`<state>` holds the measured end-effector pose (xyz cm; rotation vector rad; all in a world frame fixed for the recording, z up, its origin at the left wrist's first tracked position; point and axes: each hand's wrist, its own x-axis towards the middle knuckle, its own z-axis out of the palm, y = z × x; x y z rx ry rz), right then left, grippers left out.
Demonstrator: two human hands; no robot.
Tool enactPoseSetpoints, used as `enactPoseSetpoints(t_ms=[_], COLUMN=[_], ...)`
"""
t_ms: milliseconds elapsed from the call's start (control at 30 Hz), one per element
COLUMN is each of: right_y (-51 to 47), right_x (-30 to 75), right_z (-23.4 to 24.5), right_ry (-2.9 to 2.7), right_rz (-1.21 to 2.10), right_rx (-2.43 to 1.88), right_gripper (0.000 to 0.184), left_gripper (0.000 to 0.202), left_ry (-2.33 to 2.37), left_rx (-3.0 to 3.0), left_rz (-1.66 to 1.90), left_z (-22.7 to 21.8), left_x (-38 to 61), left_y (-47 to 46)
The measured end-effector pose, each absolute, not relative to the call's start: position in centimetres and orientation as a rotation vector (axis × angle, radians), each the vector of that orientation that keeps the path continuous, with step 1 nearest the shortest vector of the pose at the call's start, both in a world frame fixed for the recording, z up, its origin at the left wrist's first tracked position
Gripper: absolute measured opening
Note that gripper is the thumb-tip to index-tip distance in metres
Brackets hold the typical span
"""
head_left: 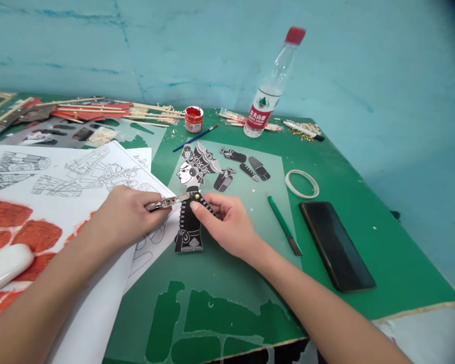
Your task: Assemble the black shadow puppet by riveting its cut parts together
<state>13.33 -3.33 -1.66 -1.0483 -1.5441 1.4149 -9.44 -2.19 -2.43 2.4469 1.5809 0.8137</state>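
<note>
My left hand (131,215) is closed on a small silver metal tool (169,202) that looks like a nail clipper. The tip of this tool meets a brass-coloured fastener (197,196) at the shoulder of a black-and-white shadow puppet (189,217). The puppet shows a head in profile with a headdress, a torso and an arm strip. My right hand (231,222) pinches the puppet at that shoulder and arm, thumb on top; its other fingers are partly hidden. Loose black puppet pieces (233,154) lie just beyond, on a translucent sheet (265,151).
Right of my hands lie a green-handled craft knife (282,220), a tape roll (302,183) and a phone (335,245). A water bottle (263,101), red paint jar (194,120) and paintbrush (195,138) are at the back. Printed sheets (79,177) and a white mouse-like object (7,265) occupy the left.
</note>
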Motion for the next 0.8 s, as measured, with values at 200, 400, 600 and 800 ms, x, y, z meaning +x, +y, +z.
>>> enactPoseSetpoints(t_ms=[200,400,600,800], right_y=[-3.3,-3.5,-3.9,-4.0], right_x=[13.4,13.4,13.4,13.4], right_z=[-1.5,-1.5,-1.2,-0.7], right_ry=[-1.591,-1.603,-1.653,-1.695], right_rz=[1.367,1.297,1.156,1.071], right_rx=[-1.029,-0.985,-0.949,-0.961], right_gripper=[0.025,0.024,0.023,0.024], left_gripper=[0.030,0.028,0.036,0.037], left_ry=[1.596,1.609,1.611,1.598], left_rx=[2.691,2.853,3.087,3.127], left_rz=[0.879,0.943,1.066,1.091], left_z=[-2.0,-0.8,0.4,0.7], left_x=[-9.8,-9.5,-9.4,-9.2], left_y=[-2.5,-2.9,-3.2,-3.3])
